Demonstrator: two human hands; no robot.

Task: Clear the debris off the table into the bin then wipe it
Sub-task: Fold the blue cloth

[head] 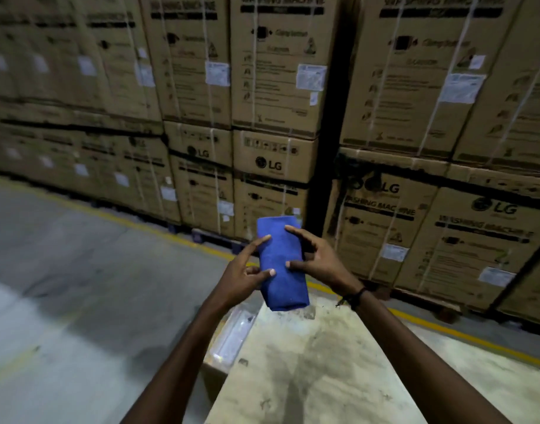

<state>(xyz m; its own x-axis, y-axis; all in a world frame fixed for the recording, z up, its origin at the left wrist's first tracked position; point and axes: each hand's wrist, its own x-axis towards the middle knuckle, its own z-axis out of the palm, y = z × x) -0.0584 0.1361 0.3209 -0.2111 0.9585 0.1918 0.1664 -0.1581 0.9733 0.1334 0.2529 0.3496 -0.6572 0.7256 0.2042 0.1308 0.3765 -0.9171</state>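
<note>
Behind the table (323,377) rises a wall of stacked cartons (277,71), and above the table's far end the 2 hands hold up a folded blue cloth (282,264), clear of the surface. The left hand (244,276) and right hand (317,261) pinch its long edges, fingers spread over its face. It looks soft and light; I'd grip it mid-fold so it won't flop open.

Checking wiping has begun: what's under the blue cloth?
Under the blue cloth, gripped by left hand and right hand, only the table's far edge shows.
</note>
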